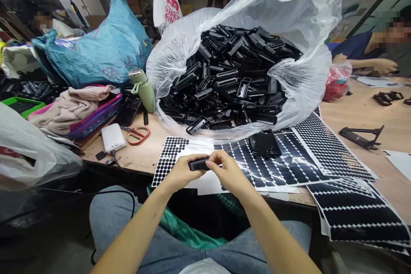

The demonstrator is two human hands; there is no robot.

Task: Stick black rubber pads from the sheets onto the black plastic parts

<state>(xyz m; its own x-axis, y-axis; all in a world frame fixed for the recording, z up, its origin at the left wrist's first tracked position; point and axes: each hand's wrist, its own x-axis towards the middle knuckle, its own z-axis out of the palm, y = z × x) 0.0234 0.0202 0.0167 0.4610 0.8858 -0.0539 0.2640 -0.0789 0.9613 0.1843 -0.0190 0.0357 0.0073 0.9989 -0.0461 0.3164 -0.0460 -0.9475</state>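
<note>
Between my hands, just over the table's front edge, is a small black plastic part point(198, 164). My left hand point(181, 173) is closed around its left end. At its right end the fingers of my right hand point(224, 168) are pinched together and touch it; whether they also hold something small is hidden. Beneath my hands lie a sheet of round black stickers point(170, 154) and a sheet of larger black stickers point(289, 158). Just beyond them a big clear plastic bag point(180, 47) gapes open, full of similar black parts point(224, 81).
Left of the bag are a green bottle point(143, 90), red-handled scissors point(138, 135), a white power bank point(113, 138) and a purple basket point(96, 120). Rightward are more sticker sheets point(362, 214) and a black stand point(362, 137). A co-worker point(359, 49) sits at the far right.
</note>
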